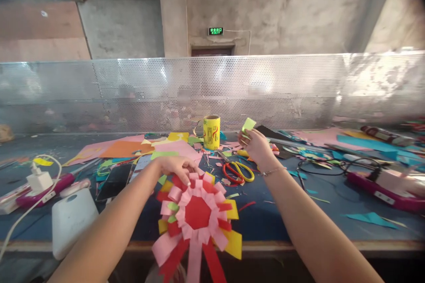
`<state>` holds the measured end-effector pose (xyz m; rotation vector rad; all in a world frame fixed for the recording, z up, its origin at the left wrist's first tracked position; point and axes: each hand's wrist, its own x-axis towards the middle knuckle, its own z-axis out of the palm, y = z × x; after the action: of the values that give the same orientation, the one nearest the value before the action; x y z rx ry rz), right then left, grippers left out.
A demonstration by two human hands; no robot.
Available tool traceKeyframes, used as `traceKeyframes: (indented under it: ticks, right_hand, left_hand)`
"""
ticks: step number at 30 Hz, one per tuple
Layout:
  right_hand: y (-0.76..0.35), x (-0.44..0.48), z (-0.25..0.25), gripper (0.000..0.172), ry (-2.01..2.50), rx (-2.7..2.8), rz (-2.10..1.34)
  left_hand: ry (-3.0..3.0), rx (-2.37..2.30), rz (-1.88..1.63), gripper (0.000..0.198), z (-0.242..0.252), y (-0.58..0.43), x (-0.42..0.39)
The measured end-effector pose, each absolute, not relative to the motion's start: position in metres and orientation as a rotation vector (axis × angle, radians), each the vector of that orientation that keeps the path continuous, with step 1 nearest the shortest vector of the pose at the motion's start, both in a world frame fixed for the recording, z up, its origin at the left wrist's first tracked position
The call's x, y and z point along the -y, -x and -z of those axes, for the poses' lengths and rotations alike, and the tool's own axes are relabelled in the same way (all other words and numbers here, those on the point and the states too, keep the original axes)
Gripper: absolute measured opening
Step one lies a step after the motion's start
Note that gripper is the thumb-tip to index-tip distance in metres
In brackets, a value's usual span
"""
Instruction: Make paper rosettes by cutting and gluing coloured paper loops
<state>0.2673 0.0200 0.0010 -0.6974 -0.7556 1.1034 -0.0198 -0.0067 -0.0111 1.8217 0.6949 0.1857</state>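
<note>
A paper rosette (pixel 197 213) in pink, red and yellow hangs over the table's front edge, with a red centre and ribbon tails below. My left hand (pixel 177 169) grips its top edge, thumb in front and fingers partly hidden behind. Two small green paper pieces (pixel 173 206) sit on its left side. My right hand (pixel 256 143) is raised to the right, pinching a light green paper piece (pixel 249 124) between its fingertips. Beneath that hand lie scissors (pixel 238 172) with red and yellow handles.
A yellow cylindrical container (pixel 211 133) stands behind paper scraps. Left are a phone (pixel 114 182), a white rounded device (pixel 73 221) and a purple power strip (pixel 59 188). Another power strip (pixel 381 192) and black cable lie right. A perforated metal screen (pixel 292 93) closes the table's back.
</note>
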Motion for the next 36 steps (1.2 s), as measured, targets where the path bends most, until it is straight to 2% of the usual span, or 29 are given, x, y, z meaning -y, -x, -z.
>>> traceKeyframes:
  ticks: [4, 8, 11, 17, 20, 29, 36]
  right_hand:
    - [-0.245, -0.017, 0.01, 0.013, 0.779, 0.894, -1.204]
    - [-0.215, -0.006, 0.026, 0.016, 0.864, 1.083, -1.406]
    - [-0.195, -0.003, 0.039, 0.015, 0.961, 1.159, -1.391]
    - [-0.185, -0.014, 0.058, 0.01, 0.966, 1.271, -1.069]
    - [-0.189, -0.021, 0.059, 0.015, 0.986, 1.363, -0.828]
    - [-0.19, -0.024, 0.055, 0.025, 0.98, 1.375, -0.641]
    - [-0.206, -0.005, 0.032, 0.015, 0.875, 1.525, 0.008]
  left_hand:
    - [-1.772, -0.752, -0.203, 0.04, 0.026, 0.012, -0.002]
    - [-1.652, -0.809, -0.398, 0.049, 0.031, 0.011, -0.007]
    - [-1.611, -0.867, -0.556, 0.052, 0.031, 0.009, -0.009]
    - [-1.736, -0.791, -0.901, 0.053, 0.036, 0.008, -0.018]
    - [-1.811, -0.742, -0.996, 0.056, 0.035, 0.007, -0.02]
    - [-1.857, -0.745, -1.089, 0.057, 0.029, 0.0, -0.013]
    - [-1.653, -0.796, -1.216, 0.064, 0.046, 0.002, -0.026]
